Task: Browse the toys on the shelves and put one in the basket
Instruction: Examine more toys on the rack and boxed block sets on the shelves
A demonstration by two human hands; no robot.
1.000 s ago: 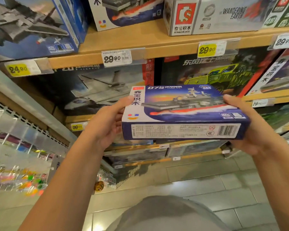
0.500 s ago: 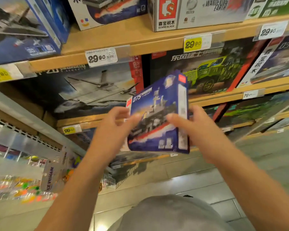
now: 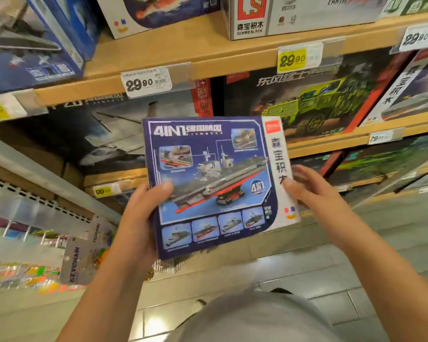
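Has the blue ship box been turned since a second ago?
Yes. The blue ship box has flipped from lying flat, barcode edge showing, to upright with its printed back facing the camera, against the shelf edge.

I can't read the small captions under the four little ship pictures along the bottom of the toy box (image 3: 215, 183); they are too fine. The left hand (image 3: 139, 225) shows me only its thumb on the front, the other fingers hidden behind the box. The right hand (image 3: 314, 193) is smeared with motion blur, so its finger positions are unclear. On the upper shelf (image 3: 198, 53), the white carton (image 3: 299, 18) is cut off by the top edge (only part of its lettering shows). The hanging keychain packets (image 3: 77, 262) at lower left are blurred.
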